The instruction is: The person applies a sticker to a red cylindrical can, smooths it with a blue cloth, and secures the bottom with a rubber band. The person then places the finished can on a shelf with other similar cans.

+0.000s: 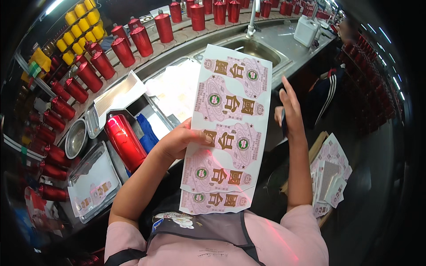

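My left hand (179, 141) grips the left edge of a long sheet of pink and white labels (228, 133), held up in front of me with its thumb on the face. My right hand (288, 108) is raised just right of the sheet with fingers spread, partly hidden behind its edge; whether it touches the sheet I cannot tell. A large red candle cylinder (124, 141) lies on its side below the left hand, beside a blue cloth (145, 131).
Rows of red candles (95, 66) and yellow ones (82, 24) stand on the conveyor at left and back. A metal tray with a label (95, 186), a round metal bowl (76, 138), a sink (257, 48), and a stack of label sheets (330, 175) at right.
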A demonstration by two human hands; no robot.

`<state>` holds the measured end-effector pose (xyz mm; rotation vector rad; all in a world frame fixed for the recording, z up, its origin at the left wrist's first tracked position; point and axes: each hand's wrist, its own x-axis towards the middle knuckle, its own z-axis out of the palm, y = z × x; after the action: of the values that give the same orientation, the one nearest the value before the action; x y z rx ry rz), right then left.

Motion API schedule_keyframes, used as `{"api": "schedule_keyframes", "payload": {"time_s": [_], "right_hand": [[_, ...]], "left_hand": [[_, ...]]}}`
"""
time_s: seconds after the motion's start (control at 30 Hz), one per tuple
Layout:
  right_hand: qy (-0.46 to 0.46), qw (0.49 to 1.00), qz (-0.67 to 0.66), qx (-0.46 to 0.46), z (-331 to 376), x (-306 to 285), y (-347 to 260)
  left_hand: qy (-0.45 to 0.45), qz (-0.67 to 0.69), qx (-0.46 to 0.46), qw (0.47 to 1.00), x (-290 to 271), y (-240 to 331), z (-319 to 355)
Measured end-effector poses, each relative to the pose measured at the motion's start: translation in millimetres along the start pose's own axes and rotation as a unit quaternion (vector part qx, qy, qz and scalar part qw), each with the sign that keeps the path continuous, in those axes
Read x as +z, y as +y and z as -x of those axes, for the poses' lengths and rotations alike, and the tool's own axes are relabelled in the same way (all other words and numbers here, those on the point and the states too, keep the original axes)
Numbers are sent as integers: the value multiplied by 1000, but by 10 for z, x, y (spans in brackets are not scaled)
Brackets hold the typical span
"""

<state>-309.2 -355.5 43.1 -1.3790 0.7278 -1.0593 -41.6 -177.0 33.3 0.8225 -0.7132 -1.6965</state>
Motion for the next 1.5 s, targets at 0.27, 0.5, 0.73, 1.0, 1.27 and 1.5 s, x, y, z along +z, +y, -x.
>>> {"api": "schedule_keyframes", "payload": {"time_s": [0.27, 0.5, 0.73, 1.0, 1.27, 1.5], "right_hand": [[-104, 994, 7, -39, -262, 119, 28], [-108, 993, 43, 9, -40, 184, 239], [-111, 989, 32, 87, 193, 262, 382], [-222, 947, 39, 227, 936, 450, 252], [-213, 955, -20, 205, 871, 465, 74], [-37, 992, -51, 109, -55, 1, 255]], "left_hand": [[17, -33, -31, 999, 136, -174, 42], [30, -87, -21, 996, 63, -247, 93], [70, -63, 25, 995, 73, -284, 175], [154, -10, 39, 987, -74, -243, 161], [120, -17, 47, 992, -49, -172, 79], [246, 14, 107, 963, 130, 10, 376]]}}
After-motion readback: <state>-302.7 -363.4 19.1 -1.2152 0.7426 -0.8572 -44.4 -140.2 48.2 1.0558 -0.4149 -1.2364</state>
